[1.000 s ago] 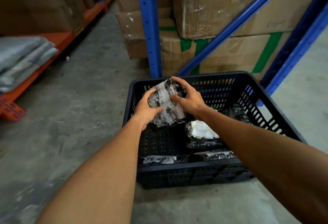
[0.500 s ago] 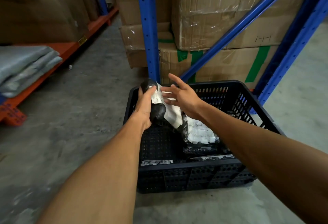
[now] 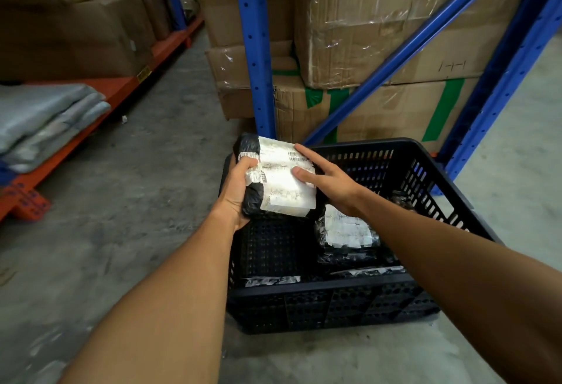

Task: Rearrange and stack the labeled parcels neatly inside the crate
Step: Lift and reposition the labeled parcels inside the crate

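At the far left, grey folded bundles [image 3: 45,122] lie on an orange rack beam [image 3: 100,103], well apart from the work. Moving in, the left hand [image 3: 240,192] grips the held parcel [image 3: 279,182], a black-wrapped packet with a white label, fingers curled under its left end and thumb pressed on the label's edge; the packet hangs above the crate's far-left corner, label up. The right hand [image 3: 328,182] lies on the label with fingers spread and flat, steadying rather than clasping. Below sits the black crate [image 3: 334,289], its left half showing bare floor; a second labeled parcel [image 3: 346,231] lies in the middle, and flatter packets [image 3: 273,280] rest against the near wall. The likely trouble: the grip is one-sided, so the slick wrap could slide from the left palm if the right hand lifts early, and the packet would land crooked. Set down carelessly, it could overlap the middle parcel's edge and tilt, spoiling a neat stack. To the right, blue rack uprights [image 3: 486,94] stand clear.
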